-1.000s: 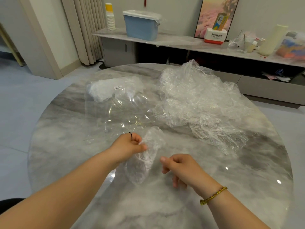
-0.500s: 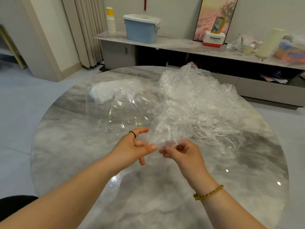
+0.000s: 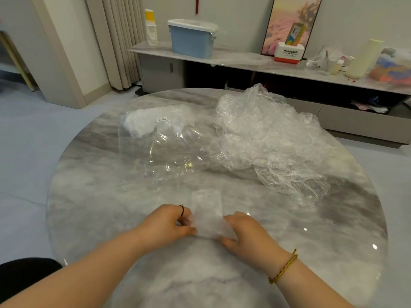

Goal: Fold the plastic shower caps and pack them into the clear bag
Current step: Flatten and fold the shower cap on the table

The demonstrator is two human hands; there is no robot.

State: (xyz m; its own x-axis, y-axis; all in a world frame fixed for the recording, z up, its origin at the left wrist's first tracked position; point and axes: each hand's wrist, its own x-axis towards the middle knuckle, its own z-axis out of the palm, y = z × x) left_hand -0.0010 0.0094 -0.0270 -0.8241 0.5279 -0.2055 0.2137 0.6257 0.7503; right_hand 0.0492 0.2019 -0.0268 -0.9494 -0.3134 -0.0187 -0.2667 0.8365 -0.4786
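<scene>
Head view: one cap (image 3: pixel 206 210), folded to a narrow strip, lies flat on the counter (image 3: pixel 100 196), close to the person. Left hand (image 3: pixel 169 221) and right hand (image 3: pixel 242 232) flank its near end, fingers curled, pinching the film from either side. The bag (image 3: pixel 160 150) lies beyond, the loose pile (image 3: pixel 266 138) to its right. Recommendation: press out trapped air, keep the edges aligned, then fold the near end forward.

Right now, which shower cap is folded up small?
The shower cap held between the left hand and right hand, nearest the person. It is a narrow strip; the others lie in a crumpled pile or sit inside the clear bag.
</scene>
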